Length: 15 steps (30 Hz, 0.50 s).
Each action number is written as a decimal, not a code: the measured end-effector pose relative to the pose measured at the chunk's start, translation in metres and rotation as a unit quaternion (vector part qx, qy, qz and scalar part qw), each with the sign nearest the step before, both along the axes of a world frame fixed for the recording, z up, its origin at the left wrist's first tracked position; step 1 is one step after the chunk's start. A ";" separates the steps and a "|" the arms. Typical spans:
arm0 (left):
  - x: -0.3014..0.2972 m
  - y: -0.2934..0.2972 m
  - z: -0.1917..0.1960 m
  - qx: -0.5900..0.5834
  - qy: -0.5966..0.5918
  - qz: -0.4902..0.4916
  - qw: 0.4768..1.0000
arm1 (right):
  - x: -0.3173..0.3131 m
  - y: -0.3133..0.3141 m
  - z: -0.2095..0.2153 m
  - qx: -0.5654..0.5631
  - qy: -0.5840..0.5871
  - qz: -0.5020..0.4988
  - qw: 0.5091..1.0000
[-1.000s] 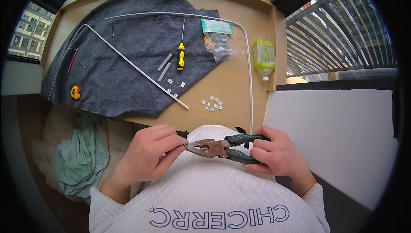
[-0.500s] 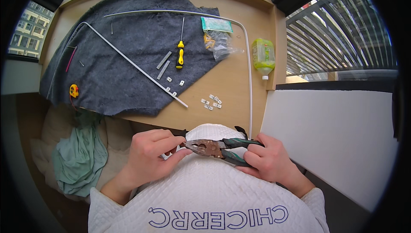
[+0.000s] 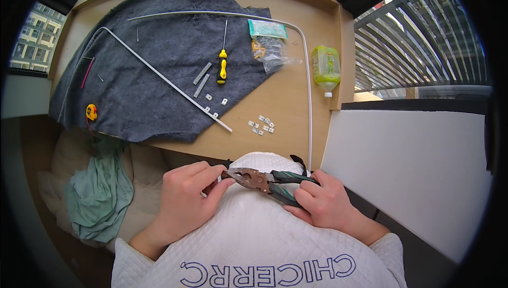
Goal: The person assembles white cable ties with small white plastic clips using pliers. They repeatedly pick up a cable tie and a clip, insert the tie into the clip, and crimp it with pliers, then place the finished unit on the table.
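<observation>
My right hand [image 3: 329, 199] is wrapped round the dark green and black handles of a pair of pliers [image 3: 256, 180] with rusty brown jaws. The pliers lie across my lap, their tips pointing left. At those tips my left hand [image 3: 190, 192] is closed in a pinch between thumb and fingers. Whatever it holds there is too small and hidden to name. Beyond my hands, several small white metal clips [image 3: 261, 125] are scattered on the wooden table [image 3: 283, 134].
A dark grey cloth [image 3: 159, 76] bears a bent white rod [image 3: 164, 79], a yellow-black screwdriver [image 3: 222, 68], two grey strips [image 3: 201, 85] and a tape measure [image 3: 91, 112]. Another white rod [image 3: 309, 92] curves along the right. Nearby lie a plastic bag [image 3: 271, 55] and a yellow-green bottle [image 3: 326, 68].
The pliers have tilted slightly, their handles dipping and their jaws shifting a little left and up. Both hands have moved slightly along with them. The things on the table look unchanged.
</observation>
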State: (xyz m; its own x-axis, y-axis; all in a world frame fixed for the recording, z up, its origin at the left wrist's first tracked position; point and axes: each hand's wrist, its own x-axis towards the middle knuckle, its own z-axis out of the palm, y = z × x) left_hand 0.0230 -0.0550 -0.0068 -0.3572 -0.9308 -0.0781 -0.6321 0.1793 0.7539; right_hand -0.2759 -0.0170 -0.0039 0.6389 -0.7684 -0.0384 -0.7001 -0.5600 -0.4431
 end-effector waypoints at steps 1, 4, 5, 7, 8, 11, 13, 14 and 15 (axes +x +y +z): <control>0.000 -0.001 -0.001 0.001 0.008 0.000 1.000 | 0.000 -0.001 -0.001 -0.003 0.004 0.001 1.000; 0.002 -0.004 -0.005 0.000 0.039 -0.005 0.999 | -0.006 -0.001 -0.005 0.017 0.025 -0.009 0.999; 0.005 -0.005 -0.006 -0.002 0.052 -0.010 0.999 | -0.007 -0.004 -0.005 0.000 0.007 -0.012 1.000; 0.006 -0.005 -0.006 -0.016 0.070 0.000 0.997 | -0.008 -0.012 -0.003 -0.035 -0.029 -0.018 0.999; 0.005 -0.005 -0.004 -0.027 0.075 0.014 0.997 | -0.012 -0.007 -0.007 -0.014 -0.036 -0.023 0.999; 0.002 -0.002 -0.002 -0.047 0.106 0.047 0.992 | -0.016 -0.006 -0.003 -0.027 -0.065 -0.036 0.997; 0.003 0.001 -0.003 -0.071 0.124 0.061 0.988 | -0.017 -0.005 -0.003 -0.040 -0.066 -0.040 0.996; 0.004 0.002 -0.005 -0.091 0.129 0.067 0.985 | -0.018 -0.005 -0.002 -0.047 -0.066 -0.042 0.996; 0.004 0.003 -0.006 -0.111 0.134 0.072 0.982 | -0.018 -0.004 -0.002 -0.053 -0.070 -0.042 0.995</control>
State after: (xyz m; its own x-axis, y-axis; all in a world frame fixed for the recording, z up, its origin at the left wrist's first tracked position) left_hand 0.0274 -0.0521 -0.0133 -0.2006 -0.9566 0.2114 -0.4467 0.2814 0.8493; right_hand -0.2942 -0.0208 -0.0059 0.5659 -0.8142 0.1298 -0.6821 -0.5508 -0.4811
